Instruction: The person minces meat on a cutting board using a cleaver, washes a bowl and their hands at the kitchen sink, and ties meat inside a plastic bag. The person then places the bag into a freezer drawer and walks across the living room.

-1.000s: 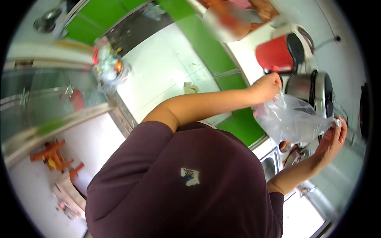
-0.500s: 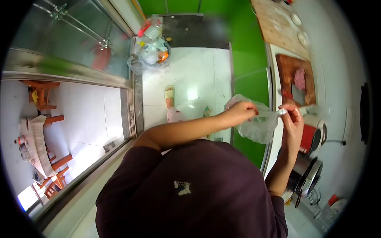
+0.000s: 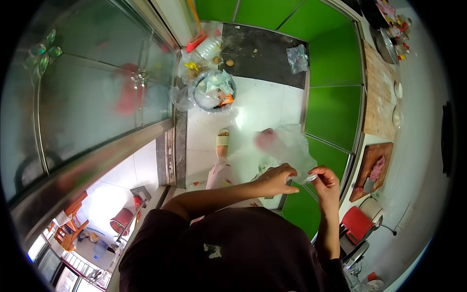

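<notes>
A clear plastic bag [image 3: 296, 146] hangs out in front of my hands. My right hand [image 3: 327, 184] pinches a gathered edge of it between thumb and fingers, with a small whitish bit showing at the fingertips. My left hand [image 3: 276, 181] is just left of the bag's near end, thumb and fingers apart, with no hold on the bag visible. A blurred pinkish-red patch [image 3: 265, 139] shows at the bag's far left side; whether it lies inside or behind cannot be made out.
A bin [image 3: 233, 95] full of rubbish stands ahead on the floor. To the right, the counter holds a cutting board [image 3: 362, 187] with pink meat [image 3: 377, 168], a floury wooden board [image 3: 378, 92] and a red appliance [image 3: 356, 225]. Green cabinets [image 3: 333, 109] run below.
The view has swung, with more floor and cabinets now showing. My left hand's fingers have spread off the bag. My right hand keeps its pinch, and the bag now stretches forward.
</notes>
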Motion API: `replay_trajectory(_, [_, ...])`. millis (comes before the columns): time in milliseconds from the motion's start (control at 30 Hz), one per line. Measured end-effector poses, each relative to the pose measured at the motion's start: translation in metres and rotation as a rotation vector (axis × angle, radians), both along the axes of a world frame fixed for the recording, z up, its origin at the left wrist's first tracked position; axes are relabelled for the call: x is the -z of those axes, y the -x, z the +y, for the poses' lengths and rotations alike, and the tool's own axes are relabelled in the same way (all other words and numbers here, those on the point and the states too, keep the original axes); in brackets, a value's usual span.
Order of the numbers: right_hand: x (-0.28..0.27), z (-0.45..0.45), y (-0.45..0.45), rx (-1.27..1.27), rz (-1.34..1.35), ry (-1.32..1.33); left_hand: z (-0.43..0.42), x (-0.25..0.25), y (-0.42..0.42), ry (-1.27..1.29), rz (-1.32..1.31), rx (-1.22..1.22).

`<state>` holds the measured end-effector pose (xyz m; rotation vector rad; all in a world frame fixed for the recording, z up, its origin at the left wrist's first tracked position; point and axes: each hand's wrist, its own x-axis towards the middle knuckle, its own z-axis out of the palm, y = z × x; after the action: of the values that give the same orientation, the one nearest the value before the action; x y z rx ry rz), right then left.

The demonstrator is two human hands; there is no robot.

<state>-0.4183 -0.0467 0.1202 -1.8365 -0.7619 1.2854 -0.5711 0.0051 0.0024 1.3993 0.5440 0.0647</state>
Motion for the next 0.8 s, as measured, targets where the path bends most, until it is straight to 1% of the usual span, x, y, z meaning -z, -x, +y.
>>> replay_trajectory(67, [0.010,0.021,0.009,-0.031,0.024,0.039,0.016,0.013,0.004,0.001,-0.003,-0.079])
replay_trajectory(100, [0.015,0.029,0.013,-0.042,0.047,0.054,0.022,0.018,0.006,-0.047,0.005,-0.138])
replay_trajectory(200, [0.030,0.051,0.021,-0.063,0.082,0.092,0.034,0.039,0.012,-0.007,0.008,-0.184])
replay_trajectory(233, [0.035,0.056,0.023,-0.069,0.080,0.116,0.034,0.045,0.014,-0.029,-0.080,-0.294])
replay_trajectory(333, [0.041,0.066,0.026,-0.096,0.062,0.218,0.038,0.061,0.014,0.005,-0.098,-0.362])
replay_trajectory(433, [0.047,0.073,0.027,-0.109,0.053,0.279,0.038,0.075,0.015,0.017,-0.019,-0.300])
replay_trajectory(633, [0.057,0.083,0.023,-0.166,-0.014,0.318,0.029,0.087,0.004,0.024,-0.035,-0.401])
replay_trajectory(733, [0.061,0.085,0.020,-0.164,-0.035,0.335,0.028,0.087,-0.001,0.077,-0.042,-0.438])
replay_trajectory(800, [0.062,0.088,0.021,-0.180,-0.042,0.333,0.030,0.088,-0.001,0.074,-0.065,-0.421])
